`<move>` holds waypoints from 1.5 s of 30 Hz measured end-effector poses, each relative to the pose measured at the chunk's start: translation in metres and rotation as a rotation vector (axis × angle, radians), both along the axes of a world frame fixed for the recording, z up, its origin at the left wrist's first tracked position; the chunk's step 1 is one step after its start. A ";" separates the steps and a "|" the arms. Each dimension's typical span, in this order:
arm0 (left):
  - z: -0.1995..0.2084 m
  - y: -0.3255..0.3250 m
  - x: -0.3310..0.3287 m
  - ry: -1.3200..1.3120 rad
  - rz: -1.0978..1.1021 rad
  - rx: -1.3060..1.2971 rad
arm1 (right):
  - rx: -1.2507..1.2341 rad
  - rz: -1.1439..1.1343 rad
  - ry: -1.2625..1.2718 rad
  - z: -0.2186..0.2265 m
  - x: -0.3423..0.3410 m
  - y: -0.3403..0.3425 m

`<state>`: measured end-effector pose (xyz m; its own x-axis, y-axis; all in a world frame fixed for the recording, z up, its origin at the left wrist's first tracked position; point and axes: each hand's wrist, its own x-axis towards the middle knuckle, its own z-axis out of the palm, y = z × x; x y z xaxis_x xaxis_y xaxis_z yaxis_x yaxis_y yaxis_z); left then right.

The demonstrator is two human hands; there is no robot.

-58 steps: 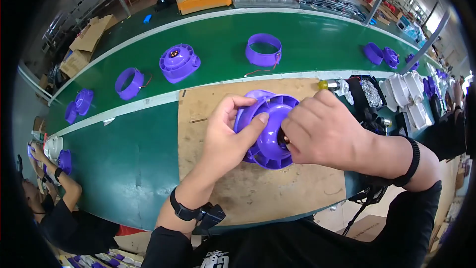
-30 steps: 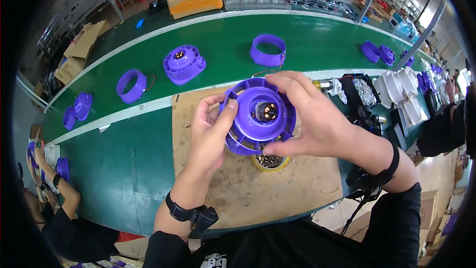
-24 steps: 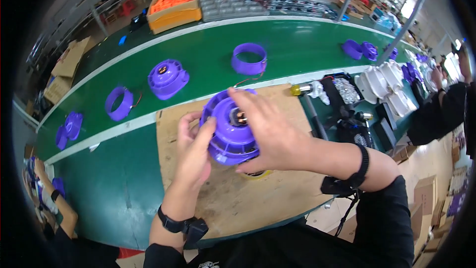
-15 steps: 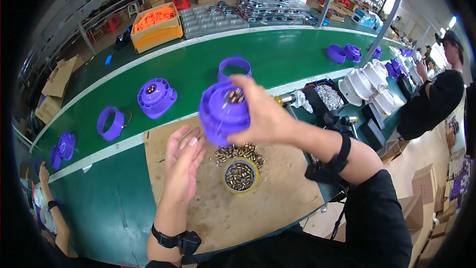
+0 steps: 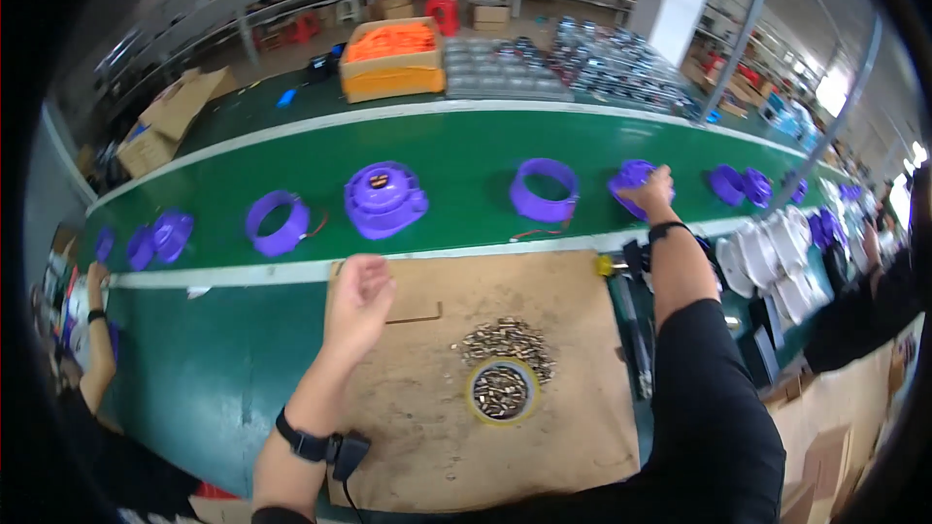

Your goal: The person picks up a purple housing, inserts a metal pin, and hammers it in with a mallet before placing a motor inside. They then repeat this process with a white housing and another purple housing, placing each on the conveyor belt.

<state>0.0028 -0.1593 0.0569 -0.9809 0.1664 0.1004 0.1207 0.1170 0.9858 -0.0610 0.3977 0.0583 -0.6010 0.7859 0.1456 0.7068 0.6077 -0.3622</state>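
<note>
My right hand (image 5: 652, 194) reaches across to the green belt and grips a round purple plastic housing (image 5: 629, 177), its fingers over the right side of it. The hand hides part of the housing. My left hand (image 5: 361, 306) hovers over the near edge of the belt, its fingers loosely bent and nothing seen in it. Below it, an L-shaped hex key (image 5: 416, 318) lies on the brown board (image 5: 417, 408). A yellow-rimmed round container (image 5: 476, 406) of small metal pieces stands on the board, against a loose heap of such pieces (image 5: 510, 338).
Along the green belt (image 5: 466, 146) sit a purple ring (image 5: 544, 191), a purple housing (image 5: 383, 199) and another ring (image 5: 279, 223). White parts (image 5: 767, 254) and a yellow-tipped tool (image 5: 610, 265) lie to the right. Other people work at both sides. Beyond the belt stands a box of orange parts (image 5: 391, 63).
My right hand has carried the purple housing from above the board to the belt at the right. My left hand's fingers have curled more. The view has shifted, uncovering the hex key.
</note>
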 end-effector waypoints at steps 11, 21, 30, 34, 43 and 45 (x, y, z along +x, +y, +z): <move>0.004 0.038 -0.107 0.383 0.124 -0.946 | 0.242 0.210 0.293 0.042 0.032 -0.027; 0.025 0.026 -0.110 0.933 0.058 -0.511 | 0.157 0.841 0.372 0.103 0.192 -0.177; 0.084 0.031 0.096 -0.580 -0.417 0.201 | -0.714 0.914 0.278 0.085 0.280 -0.278; 0.044 0.020 0.108 -0.693 -0.420 0.252 | -0.955 0.798 0.093 0.074 0.289 -0.296; -0.013 0.021 0.072 -0.262 -0.333 -0.055 | -1.181 0.604 -0.026 0.052 0.284 -0.293; -0.014 0.018 0.053 -0.030 -0.255 -0.225 | -1.137 0.488 0.003 0.057 0.283 -0.293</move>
